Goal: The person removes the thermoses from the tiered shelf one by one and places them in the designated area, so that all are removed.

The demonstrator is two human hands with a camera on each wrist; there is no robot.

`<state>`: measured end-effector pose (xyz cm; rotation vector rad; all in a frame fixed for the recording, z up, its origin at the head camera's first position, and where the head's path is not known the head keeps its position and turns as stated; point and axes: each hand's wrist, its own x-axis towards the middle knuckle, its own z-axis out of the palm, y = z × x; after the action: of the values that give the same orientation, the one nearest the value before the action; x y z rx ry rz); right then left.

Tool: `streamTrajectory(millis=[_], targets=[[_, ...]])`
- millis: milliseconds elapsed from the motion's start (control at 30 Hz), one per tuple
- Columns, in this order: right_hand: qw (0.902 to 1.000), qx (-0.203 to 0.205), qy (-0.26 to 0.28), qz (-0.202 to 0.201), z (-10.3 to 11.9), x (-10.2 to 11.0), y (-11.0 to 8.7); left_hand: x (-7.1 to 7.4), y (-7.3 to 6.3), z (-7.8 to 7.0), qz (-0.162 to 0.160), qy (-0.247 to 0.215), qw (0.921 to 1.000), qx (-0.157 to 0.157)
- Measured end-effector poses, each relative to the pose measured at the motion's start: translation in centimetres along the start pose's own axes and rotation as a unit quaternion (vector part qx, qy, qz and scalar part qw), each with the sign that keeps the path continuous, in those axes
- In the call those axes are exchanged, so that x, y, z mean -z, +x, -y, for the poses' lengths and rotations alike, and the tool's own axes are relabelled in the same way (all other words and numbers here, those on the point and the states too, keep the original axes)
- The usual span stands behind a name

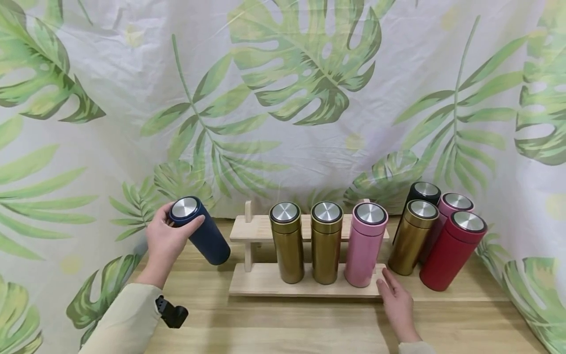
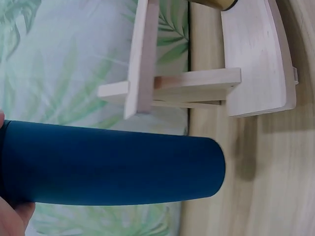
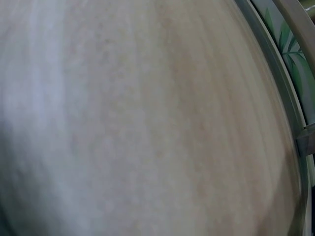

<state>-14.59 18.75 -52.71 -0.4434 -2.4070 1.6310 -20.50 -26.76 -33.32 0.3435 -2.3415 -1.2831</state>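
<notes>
My left hand grips a dark blue vacuum flask around its top, thumb on one side of the silver lid. The flask leans, its base pointing toward the wooden shelf stand, and in the left wrist view its plain blue body extends sideways beside the stand's end. My right hand has its fingers extended at the right end of the lower shelf board. Two gold flasks and a pink flask stand in a row on that lower board.
Right of the stand, a black flask, a gold flask, a second pink flask and a red flask stand close together on the wooden table. A leaf-printed cloth hangs behind.
</notes>
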Motion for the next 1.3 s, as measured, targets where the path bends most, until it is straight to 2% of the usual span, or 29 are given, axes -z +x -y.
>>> streamTrajectory(millis=[133, 267, 400, 667, 933, 1100, 1300], targets=[[1.0000, 0.000, -0.001, -0.002, 0.0, 0.0, -0.1, -0.7, 0.6, 1.4, -0.016, -0.026, 0.9993, 0.022], [1.0000, 0.000, -0.004, -0.009, -0.1, -0.1, 0.0, -1.6, 1.1, 2.3, -0.024, -0.048, 0.9978, 0.039], [0.9999, 0.001, -0.006, -0.011, -0.2, -0.1, 0.0, -2.4, 1.7, 2.7, -0.027, -0.043, 0.9976, 0.048], [0.9999, 0.001, -0.011, -0.012, -0.1, -0.1, 0.1, -4.6, 2.4, 3.4, -0.055, -0.037, 0.9965, 0.051], [0.9999, 0.006, 0.006, -0.010, -0.2, -0.2, 0.1, -6.1, 2.7, 4.0, -0.077, -0.040, 0.9956, 0.037], [0.9999, 0.006, -0.001, -0.013, -0.2, -0.1, 0.1, -6.6, 3.3, 3.8, -0.069, -0.031, 0.9969, 0.021], [0.9998, 0.011, 0.000, -0.018, -0.2, -0.1, 0.1, -6.3, 3.9, 3.5, -0.030, -0.005, 0.9991, 0.028]])
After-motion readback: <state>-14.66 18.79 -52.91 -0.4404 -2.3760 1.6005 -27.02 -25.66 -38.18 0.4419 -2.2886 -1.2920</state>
